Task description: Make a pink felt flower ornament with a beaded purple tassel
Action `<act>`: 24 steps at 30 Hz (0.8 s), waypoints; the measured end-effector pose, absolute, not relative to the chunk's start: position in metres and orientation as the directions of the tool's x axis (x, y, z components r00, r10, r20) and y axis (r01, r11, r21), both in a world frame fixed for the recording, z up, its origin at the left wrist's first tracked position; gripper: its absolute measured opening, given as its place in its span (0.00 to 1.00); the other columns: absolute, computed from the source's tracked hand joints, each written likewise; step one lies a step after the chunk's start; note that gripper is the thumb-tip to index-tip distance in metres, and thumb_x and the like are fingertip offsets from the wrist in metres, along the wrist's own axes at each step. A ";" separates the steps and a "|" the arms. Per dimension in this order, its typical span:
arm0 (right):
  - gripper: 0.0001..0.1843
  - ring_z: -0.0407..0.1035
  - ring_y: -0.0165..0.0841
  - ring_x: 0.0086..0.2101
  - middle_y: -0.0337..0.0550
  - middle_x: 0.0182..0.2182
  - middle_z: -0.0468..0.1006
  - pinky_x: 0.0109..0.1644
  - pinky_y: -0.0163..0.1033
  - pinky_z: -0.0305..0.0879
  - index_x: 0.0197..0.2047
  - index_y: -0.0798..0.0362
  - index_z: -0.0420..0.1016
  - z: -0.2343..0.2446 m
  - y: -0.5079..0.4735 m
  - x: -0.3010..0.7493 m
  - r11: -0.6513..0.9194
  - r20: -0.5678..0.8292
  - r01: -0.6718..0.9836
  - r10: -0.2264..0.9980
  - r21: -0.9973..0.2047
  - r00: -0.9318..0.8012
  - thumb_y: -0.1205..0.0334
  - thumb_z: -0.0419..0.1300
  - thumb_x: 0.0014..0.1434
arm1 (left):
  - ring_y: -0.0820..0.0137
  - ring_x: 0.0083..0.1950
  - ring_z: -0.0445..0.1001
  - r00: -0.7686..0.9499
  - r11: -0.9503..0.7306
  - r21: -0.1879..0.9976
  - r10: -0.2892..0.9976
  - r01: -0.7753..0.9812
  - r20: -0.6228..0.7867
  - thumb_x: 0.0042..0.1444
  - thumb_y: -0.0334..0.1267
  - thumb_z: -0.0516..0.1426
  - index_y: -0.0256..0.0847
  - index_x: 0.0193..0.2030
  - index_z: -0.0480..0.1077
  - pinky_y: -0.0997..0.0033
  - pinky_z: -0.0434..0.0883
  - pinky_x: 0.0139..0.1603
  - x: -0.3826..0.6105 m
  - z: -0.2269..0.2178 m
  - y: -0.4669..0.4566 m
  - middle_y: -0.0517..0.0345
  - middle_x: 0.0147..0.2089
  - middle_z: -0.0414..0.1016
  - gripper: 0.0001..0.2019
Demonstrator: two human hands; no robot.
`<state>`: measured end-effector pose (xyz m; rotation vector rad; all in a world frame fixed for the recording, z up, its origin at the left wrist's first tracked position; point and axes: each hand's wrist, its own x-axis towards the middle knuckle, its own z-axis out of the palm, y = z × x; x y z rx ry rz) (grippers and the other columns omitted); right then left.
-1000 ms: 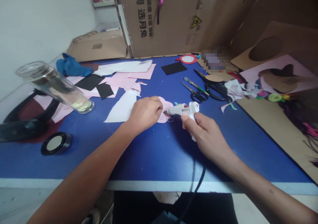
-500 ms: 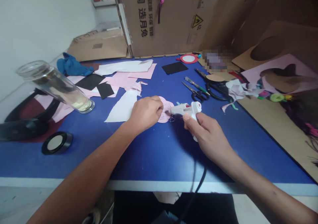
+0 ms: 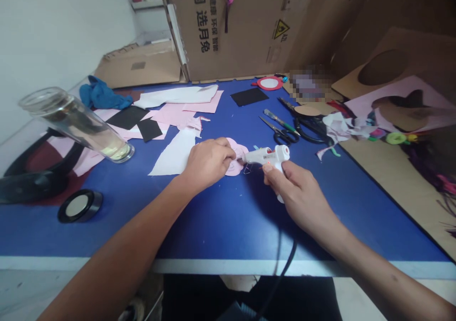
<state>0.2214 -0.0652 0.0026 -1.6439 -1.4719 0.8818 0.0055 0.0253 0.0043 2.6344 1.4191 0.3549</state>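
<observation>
Two hands work near the middle of the blue table (image 3: 213,226). On the left, the left hand (image 3: 208,162) is curled almost shut, and its fingertips pinch and press down on one round pink piece (image 3: 238,151). That pink piece lies flat on the table, partly hidden under the fingers.

On the right, the right hand (image 3: 299,193) is wrapped tight around the handle of one white glue gun (image 3: 268,155). One finger sits by the trigger. The gun's tip points left and touches the right edge of the pink piece, just beside the left fingertips. One black cord (image 3: 285,259) runs from the gun toward the near edge of the table.

Far to the left lies one tall glass jar (image 3: 74,124), tilted in this view. Near it, closer to the front, sits one black roll of tape (image 3: 80,205).

Behind the left hand lie two white pieces (image 3: 176,152) and three black pieces (image 3: 128,117), with pink sheets (image 3: 178,114) among them. One blue cloth (image 3: 101,95) sits at the far left.

To the far right of the gun lie two pairs of scissors (image 3: 283,133) with black handles. One big cardboard box (image 3: 242,31) stands at the far edge.
</observation>
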 end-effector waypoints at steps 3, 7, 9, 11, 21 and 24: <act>0.28 0.63 0.34 0.25 0.38 0.23 0.70 0.32 0.42 0.56 0.29 0.49 0.73 0.003 -0.065 0.222 -0.065 -0.016 0.468 0.994 -0.881 0.109 0.35 0.57 0.70 | 0.60 0.50 0.83 0.541 -0.563 0.226 0.826 0.795 0.155 0.65 0.29 0.60 0.50 0.41 0.87 0.62 0.75 0.44 0.004 0.003 0.025 0.57 0.53 0.86 0.14; 0.28 0.63 0.35 0.25 0.38 0.22 0.69 0.31 0.42 0.56 0.29 0.49 0.74 0.003 -0.066 0.224 -0.085 -0.034 0.452 0.992 -0.888 0.119 0.34 0.58 0.69 | 0.61 0.50 0.83 0.552 -0.578 0.244 0.816 0.778 0.174 0.64 0.28 0.60 0.50 0.43 0.87 0.62 0.76 0.46 0.001 0.002 0.026 0.57 0.52 0.86 0.15; 0.29 0.63 0.35 0.24 0.38 0.22 0.69 0.30 0.42 0.55 0.29 0.49 0.75 0.004 -0.067 0.226 -0.106 -0.057 0.426 0.990 -0.898 0.126 0.34 0.58 0.69 | 0.61 0.51 0.83 0.555 -0.582 0.245 0.813 0.775 0.175 0.64 0.28 0.60 0.50 0.44 0.87 0.62 0.76 0.47 0.001 0.001 0.027 0.57 0.52 0.86 0.15; 0.29 0.63 0.35 0.24 0.38 0.23 0.70 0.30 0.42 0.55 0.29 0.49 0.76 0.004 -0.068 0.228 -0.127 -0.075 0.397 0.987 -0.909 0.143 0.33 0.59 0.69 | 0.60 0.52 0.83 0.557 -0.582 0.244 0.813 0.776 0.168 0.64 0.28 0.60 0.50 0.45 0.88 0.62 0.76 0.47 0.000 0.001 0.027 0.57 0.53 0.86 0.15; 0.27 0.65 0.37 0.27 0.40 0.24 0.72 0.32 0.43 0.57 0.28 0.47 0.79 0.005 -0.071 0.238 -0.119 -0.066 0.298 0.981 -0.947 0.182 0.35 0.63 0.69 | 0.61 0.54 0.84 0.603 -0.632 0.257 0.775 0.731 0.190 0.65 0.29 0.60 0.51 0.47 0.88 0.61 0.77 0.51 -0.007 -0.005 0.031 0.59 0.56 0.86 0.16; 0.27 0.65 0.38 0.27 0.41 0.24 0.72 0.32 0.43 0.58 0.28 0.47 0.79 0.004 -0.071 0.239 -0.118 -0.068 0.292 0.982 -0.949 0.178 0.35 0.62 0.69 | 0.61 0.55 0.84 0.604 -0.632 0.254 0.775 0.733 0.184 0.64 0.29 0.60 0.52 0.47 0.88 0.61 0.78 0.50 -0.007 -0.005 0.031 0.58 0.56 0.86 0.16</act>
